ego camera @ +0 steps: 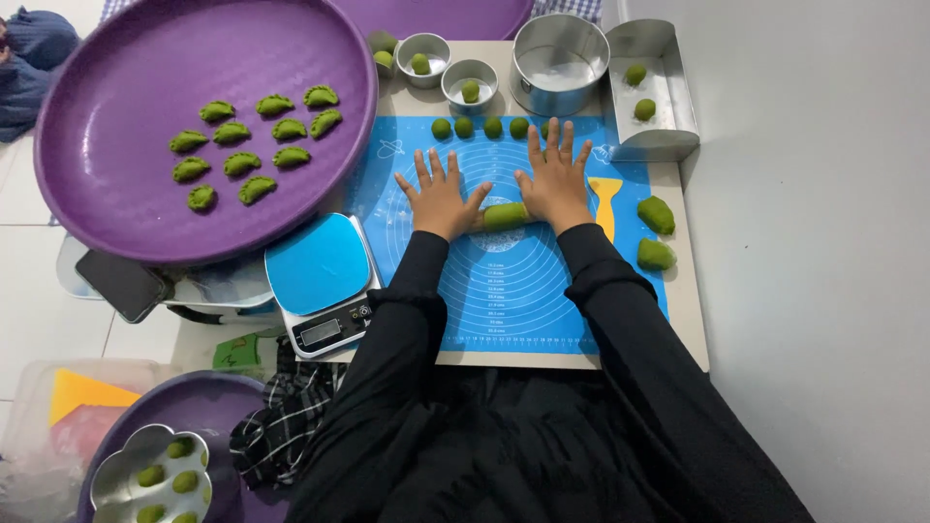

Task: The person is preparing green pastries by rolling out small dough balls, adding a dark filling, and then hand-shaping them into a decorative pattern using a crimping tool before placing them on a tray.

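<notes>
Fingers (559, 145) of both hands are spread flat and released, grasping nothing. The left hand (439, 199) and right hand (556, 184) press on a green dough log (505, 214) lying between them on the blue mat (504, 291), mid-worktop. Small green balls (480, 127) line the mat's far edge; folded dumplings (254, 145) sit on the purple tray (116, 58) at left.

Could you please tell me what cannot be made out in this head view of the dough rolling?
- Green dough log: both ends hidden under the left hand and right hand.
- Scale: display too small to read.
- Mat: markings too small; near edge covered by black sleeves.
- Flower-shaped tin: cut off by the bottom edge.
- Second purple tray: cut off by the top edge.
</notes>
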